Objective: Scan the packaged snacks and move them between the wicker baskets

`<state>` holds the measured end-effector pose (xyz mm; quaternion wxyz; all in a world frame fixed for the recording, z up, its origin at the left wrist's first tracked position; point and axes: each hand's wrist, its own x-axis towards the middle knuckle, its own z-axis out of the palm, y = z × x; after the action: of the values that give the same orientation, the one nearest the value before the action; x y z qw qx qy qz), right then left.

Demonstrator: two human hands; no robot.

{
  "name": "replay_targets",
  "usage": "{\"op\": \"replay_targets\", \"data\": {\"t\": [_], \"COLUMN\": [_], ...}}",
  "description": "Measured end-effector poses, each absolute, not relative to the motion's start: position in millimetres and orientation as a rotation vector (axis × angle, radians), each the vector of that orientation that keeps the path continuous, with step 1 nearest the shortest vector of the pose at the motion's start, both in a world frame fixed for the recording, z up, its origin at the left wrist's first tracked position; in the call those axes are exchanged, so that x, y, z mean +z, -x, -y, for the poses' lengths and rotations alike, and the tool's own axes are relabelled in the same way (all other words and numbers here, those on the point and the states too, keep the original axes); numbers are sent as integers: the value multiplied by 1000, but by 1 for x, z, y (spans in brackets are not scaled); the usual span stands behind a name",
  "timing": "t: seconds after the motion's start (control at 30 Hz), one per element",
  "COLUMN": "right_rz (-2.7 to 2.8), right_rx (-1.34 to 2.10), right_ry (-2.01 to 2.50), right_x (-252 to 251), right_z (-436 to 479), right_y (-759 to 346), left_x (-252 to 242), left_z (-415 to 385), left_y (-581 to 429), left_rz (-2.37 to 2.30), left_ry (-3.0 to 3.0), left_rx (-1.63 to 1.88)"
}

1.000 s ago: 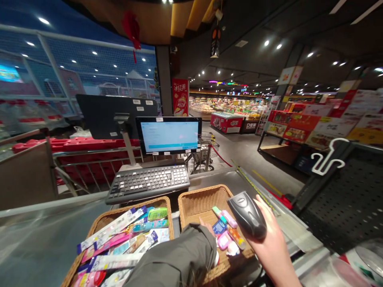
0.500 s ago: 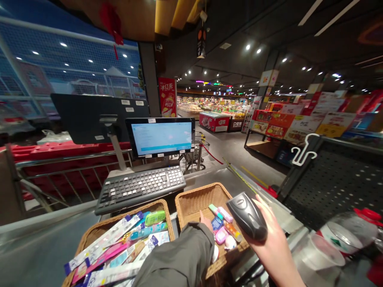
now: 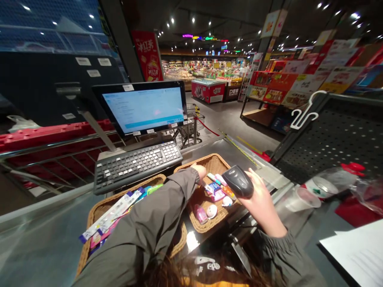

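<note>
My right hand [image 3: 257, 191] is closed around a black barcode scanner [image 3: 238, 181], held over the right side of a wicker basket [image 3: 202, 227]. In that basket lie small bottles and packets, among them a pink bottle [image 3: 200, 213], a round white item [image 3: 212, 211] and a blue-and-pink packet [image 3: 214, 191]. My left hand [image 3: 200, 171] is at the basket's far left part, its fingers mostly hidden. The left sleeve crosses a second wicker basket [image 3: 84, 249], where long white-and-purple packets [image 3: 112, 215] lie.
A black keyboard [image 3: 139, 163] and a lit monitor [image 3: 145, 107] stand beyond the baskets. On the right are a clear plastic cup [image 3: 303, 198], a red-capped jar [image 3: 335, 179] and paper sheets [image 3: 356, 255]. A white hanger [image 3: 306, 111] hangs on a black perforated panel [image 3: 338, 131].
The view has tilted down and come closer. My left hand has moved from among the items to the basket's far left part. The scanner stays in my right hand over the basket.
</note>
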<state>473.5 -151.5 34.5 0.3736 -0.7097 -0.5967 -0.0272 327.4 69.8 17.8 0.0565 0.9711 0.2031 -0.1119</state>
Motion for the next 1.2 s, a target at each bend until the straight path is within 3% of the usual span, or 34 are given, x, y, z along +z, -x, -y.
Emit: {"op": "replay_targets", "data": {"t": [0.1,0.27,0.5,0.8,1.2], "right_rz": [1534,1599,1765,1860,1869], "right_rx": [-74,-54,-104,-107,-149], "right_ry": [1779,1691,1487,1343,1265], "right_x": [35,47,75,93,97], "right_z": [144,125,102,89,93], "right_y": [-469,-447,-405,-370,-355], "left_x": [54,114,152,165,165], "left_z": [-84,-87,-81,-76,-69], "left_y": [-292,-217,-144,-92,-77], "left_rz": [-564,-619,-944,-1261,-1291], "left_ry": [-3038,-3273,-3316,-3329,-3331], "left_rx": [-206,380,775,885,903]}}
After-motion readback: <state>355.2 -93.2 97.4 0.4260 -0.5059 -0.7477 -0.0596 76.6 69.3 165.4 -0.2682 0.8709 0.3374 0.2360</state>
